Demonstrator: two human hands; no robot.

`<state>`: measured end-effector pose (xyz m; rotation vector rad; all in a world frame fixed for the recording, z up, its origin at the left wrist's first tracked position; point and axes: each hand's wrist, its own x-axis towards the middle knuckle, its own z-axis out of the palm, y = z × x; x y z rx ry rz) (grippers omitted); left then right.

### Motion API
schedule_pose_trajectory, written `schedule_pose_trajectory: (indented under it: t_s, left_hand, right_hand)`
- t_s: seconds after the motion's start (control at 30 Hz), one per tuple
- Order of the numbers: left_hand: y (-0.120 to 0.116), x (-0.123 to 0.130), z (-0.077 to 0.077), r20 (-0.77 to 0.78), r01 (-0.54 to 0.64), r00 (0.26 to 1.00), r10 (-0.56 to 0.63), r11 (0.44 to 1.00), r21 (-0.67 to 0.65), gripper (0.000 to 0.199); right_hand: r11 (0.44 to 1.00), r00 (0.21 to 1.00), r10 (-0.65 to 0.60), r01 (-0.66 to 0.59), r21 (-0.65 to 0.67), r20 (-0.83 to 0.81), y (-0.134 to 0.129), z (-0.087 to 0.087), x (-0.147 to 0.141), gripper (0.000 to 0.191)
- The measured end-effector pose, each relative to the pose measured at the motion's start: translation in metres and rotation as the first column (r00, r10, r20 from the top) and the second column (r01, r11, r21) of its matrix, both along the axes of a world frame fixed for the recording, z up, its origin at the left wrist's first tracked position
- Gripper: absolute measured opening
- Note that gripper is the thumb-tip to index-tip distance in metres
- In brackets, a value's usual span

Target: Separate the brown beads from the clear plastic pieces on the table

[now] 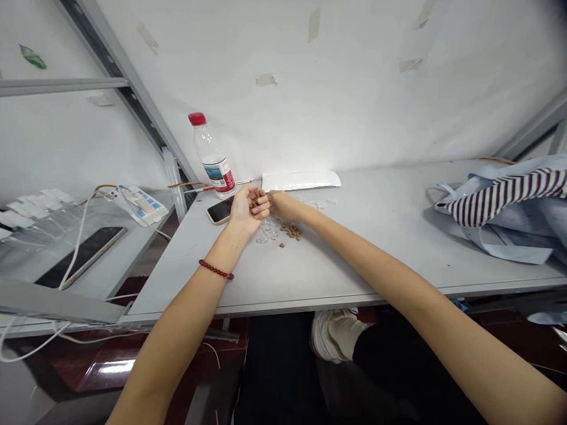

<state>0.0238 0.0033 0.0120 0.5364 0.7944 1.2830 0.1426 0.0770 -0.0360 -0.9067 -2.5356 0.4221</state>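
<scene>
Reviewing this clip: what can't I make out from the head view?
- Head view: the count of brown pieces in the left hand; its curled fingers cover some.
- Head view: whether the right hand pinches anything; its own back hides the fingertips.
- Head view: the near smartphone's far end, behind the left hand.
- Head view: the striped cloth's full extent, cut by the right edge.

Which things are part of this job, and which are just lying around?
Likely in use:
small brown pieces, some in the left grip
clear bits beside them

Apparently just lying about:
red-capped bottle
phone by the bottle
other phone, far left
power strip
striped fabric
</scene>
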Motion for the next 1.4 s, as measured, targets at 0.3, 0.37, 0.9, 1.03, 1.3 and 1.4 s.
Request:
schedule_pose_trajectory:
  t_s: [0.3,0.37,0.9,1.03,1.3,1.4]
  left_hand:
    - [0.0,0.006,-0.003,-0.147,0.021,0.988,-0.039,0.992,-0.126,0.023]
    - [0.0,0.008,-0.005,-0.195,0.05,0.978,-0.076,0.99,-0.135,0.026]
    - [0.0,0.01,-0.01,-0.282,-0.077,0.957,0.064,0.996,-0.035,0.024]
    - [0.001,0.007,-0.008,-0.166,-0.092,0.982,0.088,0.996,-0.012,0.023]
    - [-0.001,0.004,-0.003,-0.03,0.017,0.999,-0.018,1.0,-0.023,0.012]
    - [-0.001,0.005,-0.004,-0.045,0.037,0.998,-0.037,0.999,-0.016,0.015]
  right_hand:
    - [0.893,0.734,-0.233,-0.097,-0.439,-0.638,-0.01,0.02,0.024,0.008]
    - [0.857,0.673,-0.263,-0.165,-0.487,-0.691,-0.014,0.024,0.024,0.009]
    - [0.936,0.753,-0.209,-0.031,-0.351,-0.624,-0.021,0.026,0.019,0.008]
    - [0.963,0.84,-0.24,0.145,-0.226,-0.487,-0.021,0.023,0.018,0.013]
    - [0.992,0.973,-0.087,0.064,-0.11,-0.216,-0.01,0.011,0.026,0.046]
    - [0.992,0.987,-0.108,0.098,-0.085,-0.121,-0.01,0.015,0.03,0.035]
